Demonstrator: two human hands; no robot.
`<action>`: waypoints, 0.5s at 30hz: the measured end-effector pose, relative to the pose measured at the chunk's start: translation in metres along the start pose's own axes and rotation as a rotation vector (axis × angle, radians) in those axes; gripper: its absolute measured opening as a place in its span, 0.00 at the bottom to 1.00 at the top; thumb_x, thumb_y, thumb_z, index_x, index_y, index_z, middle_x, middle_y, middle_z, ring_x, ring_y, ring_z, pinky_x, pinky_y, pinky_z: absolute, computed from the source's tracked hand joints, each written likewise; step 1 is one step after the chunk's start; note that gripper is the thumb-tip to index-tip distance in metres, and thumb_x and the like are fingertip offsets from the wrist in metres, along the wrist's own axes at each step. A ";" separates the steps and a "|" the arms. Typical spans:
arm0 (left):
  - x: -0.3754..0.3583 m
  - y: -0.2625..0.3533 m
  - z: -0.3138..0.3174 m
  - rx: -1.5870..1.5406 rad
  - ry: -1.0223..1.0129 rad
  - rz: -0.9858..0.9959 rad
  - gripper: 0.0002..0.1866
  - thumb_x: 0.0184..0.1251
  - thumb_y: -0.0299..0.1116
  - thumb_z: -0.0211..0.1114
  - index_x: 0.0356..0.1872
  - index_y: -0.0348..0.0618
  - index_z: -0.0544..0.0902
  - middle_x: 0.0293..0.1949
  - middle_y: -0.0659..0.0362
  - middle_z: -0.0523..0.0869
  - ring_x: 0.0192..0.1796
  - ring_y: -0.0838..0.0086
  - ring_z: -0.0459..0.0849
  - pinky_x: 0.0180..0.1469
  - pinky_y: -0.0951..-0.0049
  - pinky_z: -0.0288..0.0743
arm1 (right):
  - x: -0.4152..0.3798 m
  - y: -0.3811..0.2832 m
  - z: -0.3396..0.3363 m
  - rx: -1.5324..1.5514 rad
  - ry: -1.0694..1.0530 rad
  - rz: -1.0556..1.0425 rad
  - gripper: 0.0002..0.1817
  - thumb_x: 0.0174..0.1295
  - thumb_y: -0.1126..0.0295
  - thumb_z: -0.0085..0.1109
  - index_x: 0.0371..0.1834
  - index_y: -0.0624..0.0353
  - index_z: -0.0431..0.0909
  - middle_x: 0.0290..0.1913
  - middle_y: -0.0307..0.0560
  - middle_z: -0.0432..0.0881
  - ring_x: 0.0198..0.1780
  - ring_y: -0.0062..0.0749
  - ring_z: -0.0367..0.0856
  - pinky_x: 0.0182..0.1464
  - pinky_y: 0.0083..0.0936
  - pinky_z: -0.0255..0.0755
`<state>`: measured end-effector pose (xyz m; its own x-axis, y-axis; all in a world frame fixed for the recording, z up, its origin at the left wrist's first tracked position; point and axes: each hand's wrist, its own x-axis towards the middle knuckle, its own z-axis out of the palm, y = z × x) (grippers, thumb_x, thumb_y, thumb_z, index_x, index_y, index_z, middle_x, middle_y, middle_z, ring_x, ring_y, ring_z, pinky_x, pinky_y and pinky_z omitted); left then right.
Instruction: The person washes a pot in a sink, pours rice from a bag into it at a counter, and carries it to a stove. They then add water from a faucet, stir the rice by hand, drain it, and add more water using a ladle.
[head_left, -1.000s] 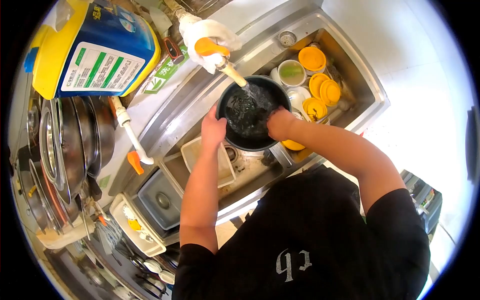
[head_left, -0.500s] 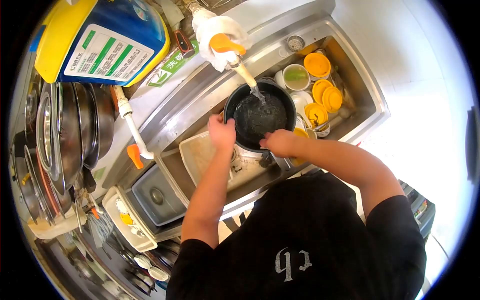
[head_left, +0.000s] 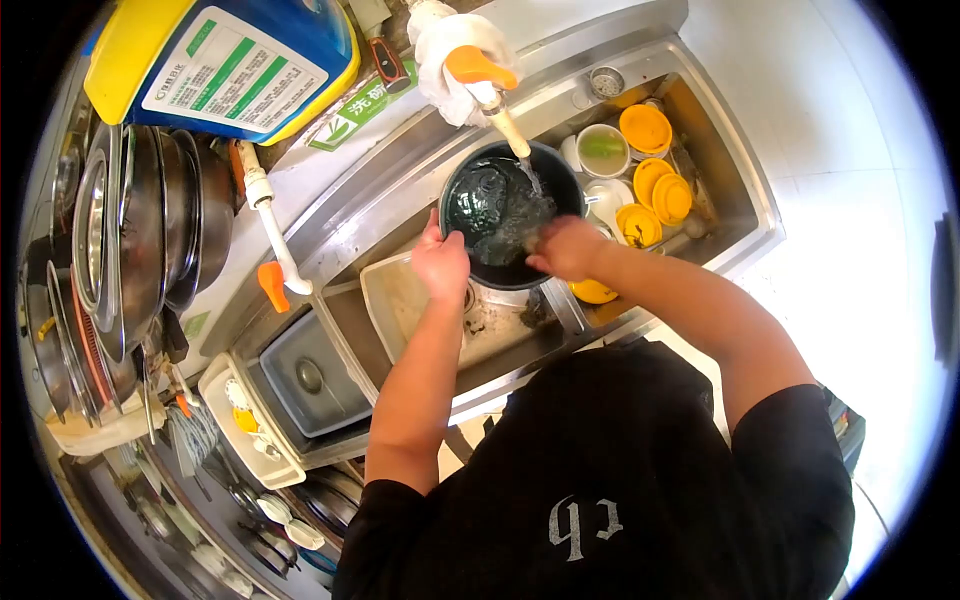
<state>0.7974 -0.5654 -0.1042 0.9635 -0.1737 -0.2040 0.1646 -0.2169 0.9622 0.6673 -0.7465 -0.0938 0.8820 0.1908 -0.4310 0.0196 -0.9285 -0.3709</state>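
Head view, looking down into a steel sink (head_left: pixel 700 70): item one, a black pot (head_left: pixel 505 215), tilted a little toward me under the tap (head_left: pixel 490 85), so the stream lands inside it; the tap has an orange handle and a white cloth wrapped round it. Item two, my left hand (head_left: pixel 442 262), fingers closed over the pot's near-left rim, I judge to steady it against the scrubbing. Item three, my right hand (head_left: pixel 567 247), curled at the near-right rim and reaching inside, pressed to the wet inner wall; whether it grips a scrubber or cloth I cannot tell. The pot sits between the two hands, just beyond them. Item four, orange lids (head_left: pixel 655 180) and white bowls (head_left: pixel 603 150), lying right of the pot. Item five, a pale tray (head_left: pixel 400 300) under my left wrist. Item six, a blue and yellow jug (head_left: pixel 220 60) on the ledge at far left
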 end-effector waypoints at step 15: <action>-0.014 -0.011 0.020 -0.146 0.022 0.026 0.03 0.48 0.15 0.53 0.21 0.26 0.75 0.58 0.38 0.75 0.61 0.63 0.75 0.56 0.75 0.68 | 0.079 -0.051 0.054 1.413 0.001 0.210 0.26 0.64 0.60 0.48 0.66 0.52 0.65 0.56 0.58 0.77 0.57 0.49 0.75 0.59 0.35 0.66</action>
<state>0.7776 -0.5796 -0.1159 0.9720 -0.1555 -0.1764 0.1673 -0.0701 0.9834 0.7102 -0.6664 -0.1534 0.8101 0.0909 -0.5792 -0.5861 0.1532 -0.7956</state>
